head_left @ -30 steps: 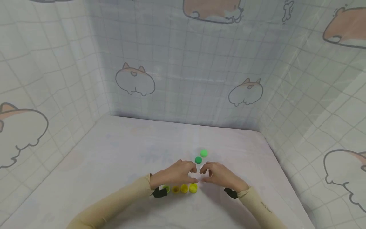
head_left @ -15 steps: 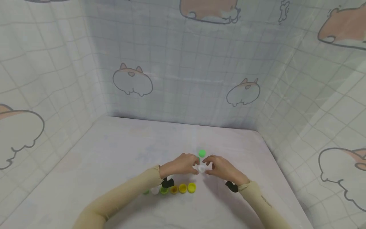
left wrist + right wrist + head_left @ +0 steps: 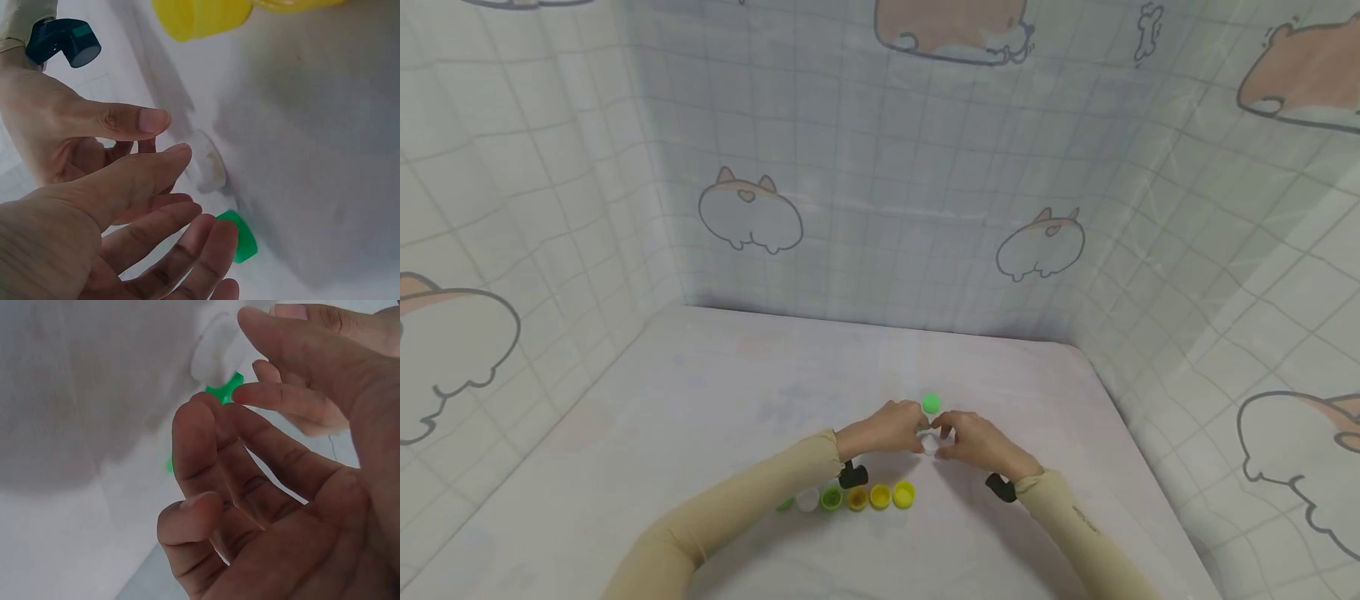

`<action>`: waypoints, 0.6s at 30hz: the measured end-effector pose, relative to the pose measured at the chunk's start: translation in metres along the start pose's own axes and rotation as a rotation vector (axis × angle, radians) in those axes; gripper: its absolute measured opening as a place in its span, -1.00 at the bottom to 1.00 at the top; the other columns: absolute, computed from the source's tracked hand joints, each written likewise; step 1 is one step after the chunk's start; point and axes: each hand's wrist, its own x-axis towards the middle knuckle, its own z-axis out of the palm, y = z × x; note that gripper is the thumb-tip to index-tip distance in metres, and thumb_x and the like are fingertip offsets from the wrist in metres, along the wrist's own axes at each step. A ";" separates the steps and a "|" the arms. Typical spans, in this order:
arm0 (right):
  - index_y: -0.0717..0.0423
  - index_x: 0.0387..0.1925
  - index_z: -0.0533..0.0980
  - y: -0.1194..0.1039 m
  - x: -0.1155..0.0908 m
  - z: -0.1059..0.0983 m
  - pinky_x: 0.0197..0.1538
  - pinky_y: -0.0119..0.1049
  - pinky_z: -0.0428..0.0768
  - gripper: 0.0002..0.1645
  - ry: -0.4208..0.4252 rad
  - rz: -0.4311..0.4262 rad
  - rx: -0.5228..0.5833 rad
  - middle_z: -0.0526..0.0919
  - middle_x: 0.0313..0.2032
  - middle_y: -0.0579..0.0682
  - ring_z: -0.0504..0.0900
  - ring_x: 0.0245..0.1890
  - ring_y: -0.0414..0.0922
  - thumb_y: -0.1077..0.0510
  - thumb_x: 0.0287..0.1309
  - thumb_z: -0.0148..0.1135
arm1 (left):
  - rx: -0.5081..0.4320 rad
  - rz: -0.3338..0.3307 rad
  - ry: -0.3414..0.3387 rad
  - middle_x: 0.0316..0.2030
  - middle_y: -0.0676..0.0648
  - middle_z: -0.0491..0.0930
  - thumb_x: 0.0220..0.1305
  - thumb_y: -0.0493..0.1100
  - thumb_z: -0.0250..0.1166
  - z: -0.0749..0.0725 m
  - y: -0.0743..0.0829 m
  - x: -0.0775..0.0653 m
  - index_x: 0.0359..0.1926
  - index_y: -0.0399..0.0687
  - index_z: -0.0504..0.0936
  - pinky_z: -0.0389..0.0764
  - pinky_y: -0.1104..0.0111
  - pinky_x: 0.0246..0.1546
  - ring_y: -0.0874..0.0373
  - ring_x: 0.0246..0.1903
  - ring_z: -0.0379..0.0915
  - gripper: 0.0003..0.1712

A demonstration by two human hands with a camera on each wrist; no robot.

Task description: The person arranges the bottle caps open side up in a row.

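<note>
Left hand and right hand face off in the head view, fingers loosely bent, gripping nothing, with the white cap right between them on the table! Light green cap just beyond. Left wrist now: thumb and fingers apart, green cap half-hidden behind fingertips. Right wrist: fingers gently curved, thumb clear, white cap past its tip.

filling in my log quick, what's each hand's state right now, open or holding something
Left hand: open, holding nothing, beside the white cap.
Right hand: open, holding nothing, across the white cap.
</note>
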 end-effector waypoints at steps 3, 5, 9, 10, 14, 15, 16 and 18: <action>0.15 -0.03 0.59 0.000 0.001 0.003 -0.20 -0.22 0.51 -0.52 -0.012 0.015 0.007 0.68 -0.26 -0.05 0.56 -0.28 -0.15 0.13 -0.03 0.47 | -0.009 -0.014 -0.007 -0.31 0.05 0.69 -0.03 -0.11 0.52 0.003 0.001 0.003 -0.10 -0.08 0.73 0.50 0.33 -0.24 0.32 -0.45 0.41 -0.59; 0.14 -0.06 0.60 -0.001 0.001 0.006 -0.18 -0.22 0.51 -0.56 -0.015 0.033 0.016 0.68 -0.27 -0.06 0.56 -0.28 -0.16 0.13 -0.03 0.46 | -0.012 -0.018 -0.010 -0.31 0.05 0.69 -0.04 -0.13 0.52 0.005 0.001 0.004 -0.11 -0.08 0.74 0.50 0.36 -0.24 0.33 -0.42 0.44 -0.61; 0.11 -0.14 0.61 0.000 0.002 0.009 -0.19 -0.22 0.51 -0.65 0.000 0.054 0.019 0.67 -0.29 -0.09 0.55 -0.28 -0.17 0.14 -0.02 0.46 | -0.023 -0.014 -0.002 -0.31 0.05 0.71 -0.01 -0.18 0.50 0.006 0.002 0.005 -0.16 -0.07 0.75 0.51 0.42 -0.29 0.32 -0.40 0.48 -0.69; 0.11 -0.16 0.61 0.001 0.003 0.009 -0.19 -0.22 0.51 -0.66 0.005 0.055 0.022 0.67 -0.30 -0.09 0.54 -0.29 -0.17 0.14 -0.02 0.46 | -0.023 -0.010 0.003 -0.31 0.05 0.72 0.00 -0.19 0.49 0.006 0.002 0.005 -0.18 -0.07 0.76 0.51 0.42 -0.29 0.32 -0.40 0.48 -0.72; 0.10 -0.18 0.62 0.003 0.003 0.011 -0.18 -0.22 0.51 -0.68 0.020 0.050 0.017 0.66 -0.30 -0.10 0.54 -0.29 -0.18 0.14 -0.02 0.47 | -0.020 0.011 0.014 -0.34 0.06 0.73 0.01 -0.19 0.49 0.007 0.002 0.006 -0.27 -0.06 0.78 0.51 0.39 -0.28 0.33 -0.41 0.48 -0.80; 0.09 -0.18 0.62 0.003 0.003 0.011 -0.19 -0.22 0.51 -0.68 0.023 0.049 0.015 0.66 -0.30 -0.10 0.54 -0.29 -0.19 0.14 -0.02 0.47 | -0.016 0.019 0.017 -0.35 0.07 0.73 0.01 -0.19 0.49 0.007 0.002 0.006 -0.28 -0.06 0.78 0.50 0.40 -0.29 0.34 -0.42 0.46 -0.82; 0.09 -0.18 0.62 0.003 0.004 0.011 -0.19 -0.22 0.51 -0.68 0.026 0.046 0.015 0.67 -0.30 -0.10 0.54 -0.30 -0.20 0.14 -0.02 0.47 | -0.014 0.025 0.020 -0.37 0.07 0.73 0.02 -0.19 0.49 0.007 0.002 0.006 -0.30 -0.06 0.78 0.49 0.40 -0.31 0.35 -0.43 0.44 -0.83; 0.09 -0.18 0.63 0.004 0.004 0.013 -0.21 -0.24 0.51 -0.68 0.031 0.043 0.013 0.67 -0.29 -0.10 0.54 -0.31 -0.21 0.14 -0.03 0.47 | -0.009 0.032 0.024 -0.39 0.07 0.73 0.01 -0.20 0.49 0.008 0.003 0.006 -0.32 -0.07 0.78 0.47 0.40 -0.32 0.35 -0.46 0.41 -0.85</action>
